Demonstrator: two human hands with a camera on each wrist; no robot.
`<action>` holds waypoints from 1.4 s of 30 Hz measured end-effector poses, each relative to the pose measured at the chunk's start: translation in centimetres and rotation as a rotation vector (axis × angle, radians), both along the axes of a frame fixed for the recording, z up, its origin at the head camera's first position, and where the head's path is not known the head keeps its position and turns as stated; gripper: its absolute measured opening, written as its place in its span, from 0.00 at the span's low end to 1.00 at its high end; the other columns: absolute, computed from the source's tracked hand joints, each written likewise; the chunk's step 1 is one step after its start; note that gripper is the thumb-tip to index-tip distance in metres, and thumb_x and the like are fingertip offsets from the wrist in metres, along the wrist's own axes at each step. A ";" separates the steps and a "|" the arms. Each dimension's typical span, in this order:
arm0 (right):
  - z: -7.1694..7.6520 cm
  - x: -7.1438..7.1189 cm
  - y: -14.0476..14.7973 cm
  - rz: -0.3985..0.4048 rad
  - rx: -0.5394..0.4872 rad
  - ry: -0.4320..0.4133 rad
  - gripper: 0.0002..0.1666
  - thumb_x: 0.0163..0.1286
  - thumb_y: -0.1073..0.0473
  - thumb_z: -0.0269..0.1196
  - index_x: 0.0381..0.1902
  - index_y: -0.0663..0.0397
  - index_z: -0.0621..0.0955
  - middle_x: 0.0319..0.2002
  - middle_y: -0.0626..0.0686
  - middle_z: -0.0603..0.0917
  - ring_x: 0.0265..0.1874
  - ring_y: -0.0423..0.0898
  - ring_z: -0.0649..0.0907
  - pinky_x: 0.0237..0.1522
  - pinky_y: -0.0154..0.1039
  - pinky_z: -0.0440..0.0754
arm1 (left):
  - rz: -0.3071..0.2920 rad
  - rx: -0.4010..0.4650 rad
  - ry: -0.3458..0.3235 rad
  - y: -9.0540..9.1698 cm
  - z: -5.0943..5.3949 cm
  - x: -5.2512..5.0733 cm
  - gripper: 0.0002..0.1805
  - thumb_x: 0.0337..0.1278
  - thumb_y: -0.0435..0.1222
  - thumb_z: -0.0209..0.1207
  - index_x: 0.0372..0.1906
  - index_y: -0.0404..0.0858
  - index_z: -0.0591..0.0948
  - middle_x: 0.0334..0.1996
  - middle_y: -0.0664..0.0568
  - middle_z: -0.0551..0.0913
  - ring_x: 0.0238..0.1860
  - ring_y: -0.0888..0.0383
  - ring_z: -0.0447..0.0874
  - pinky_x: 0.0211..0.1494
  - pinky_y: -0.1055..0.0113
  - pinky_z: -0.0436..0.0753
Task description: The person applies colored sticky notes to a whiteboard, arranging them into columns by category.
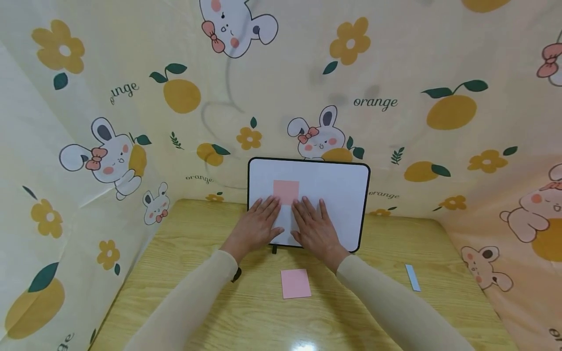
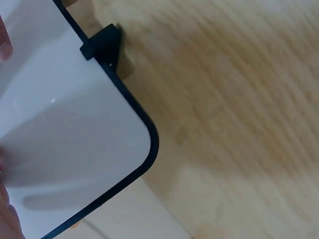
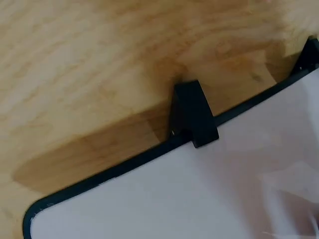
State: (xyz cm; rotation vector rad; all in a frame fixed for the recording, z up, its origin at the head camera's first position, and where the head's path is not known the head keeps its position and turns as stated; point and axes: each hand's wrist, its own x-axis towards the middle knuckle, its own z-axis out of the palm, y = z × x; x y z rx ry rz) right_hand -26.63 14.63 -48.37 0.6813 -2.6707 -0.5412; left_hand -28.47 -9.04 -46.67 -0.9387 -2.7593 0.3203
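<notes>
A small whiteboard (image 1: 340,195) with a black frame leans upright at the back of the table. On its upper left part is a pink square paper (image 1: 286,191), like a sticky note. My left hand (image 1: 256,228) lies flat against the board, fingers straight, fingertips at the paper's lower left corner. Fingers of my right hand (image 1: 317,228) are extended too and touch the board by the lower right corner. A second pink square paper (image 1: 296,283) lies on the table between my forearms. In the left wrist view only bits of fingers (image 2: 5,50) show at the edge.
Black support feet (image 2: 102,44) (image 3: 194,114) hold the board's lower edge. A light blue strip (image 1: 412,278) lies at the right on the wooden table (image 1: 197,243). Some small black object (image 1: 236,275) is partly hidden by my left wrist. Patterned cloth (image 1: 281,83) surrounds the back and sides.
</notes>
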 end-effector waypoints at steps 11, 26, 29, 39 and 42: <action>-1.9 2.4 1.3 0.084 -0.125 0.010 0.39 0.82 0.39 0.56 0.79 0.57 0.70 0.79 0.54 0.70 0.82 0.54 0.63 0.83 0.66 0.55 | 0.016 0.119 -0.077 0.0 -1.6 2.5 0.41 0.83 0.60 0.42 0.83 0.35 0.60 0.85 0.43 0.56 0.86 0.46 0.49 0.88 0.48 0.53; -5.0 8.4 3.8 0.173 -0.464 -0.024 0.25 0.66 0.53 0.76 0.55 0.61 0.83 0.53 0.58 0.87 0.55 0.59 0.85 0.65 0.61 0.80 | 0.048 0.390 -0.365 -0.5 -4.8 10.8 0.48 0.73 0.61 0.58 0.81 0.32 0.63 0.84 0.40 0.58 0.86 0.43 0.50 0.87 0.45 0.55; -5.5 9.7 3.8 0.202 -0.477 -0.080 0.25 0.67 0.51 0.75 0.55 0.59 0.84 0.53 0.56 0.87 0.56 0.57 0.84 0.65 0.59 0.80 | 0.029 0.379 -0.402 -0.2 -5.7 12.1 0.51 0.68 0.62 0.62 0.81 0.33 0.64 0.83 0.40 0.58 0.85 0.43 0.51 0.87 0.46 0.56; -6.1 11.9 2.5 0.294 -0.475 -0.165 0.19 0.65 0.49 0.75 0.47 0.52 0.84 0.50 0.50 0.88 0.55 0.52 0.84 0.63 0.56 0.82 | -0.004 0.357 -0.487 0.9 -7.1 13.5 0.57 0.60 0.67 0.65 0.83 0.36 0.61 0.85 0.44 0.56 0.86 0.47 0.49 0.88 0.50 0.53; -6.3 12.1 2.2 0.316 -0.426 -0.158 0.19 0.65 0.46 0.75 0.46 0.49 0.83 0.50 0.48 0.88 0.55 0.50 0.84 0.61 0.53 0.83 | -0.005 0.350 -0.500 1.1 -7.4 13.3 0.59 0.59 0.68 0.65 0.84 0.36 0.60 0.85 0.44 0.55 0.86 0.48 0.48 0.88 0.50 0.52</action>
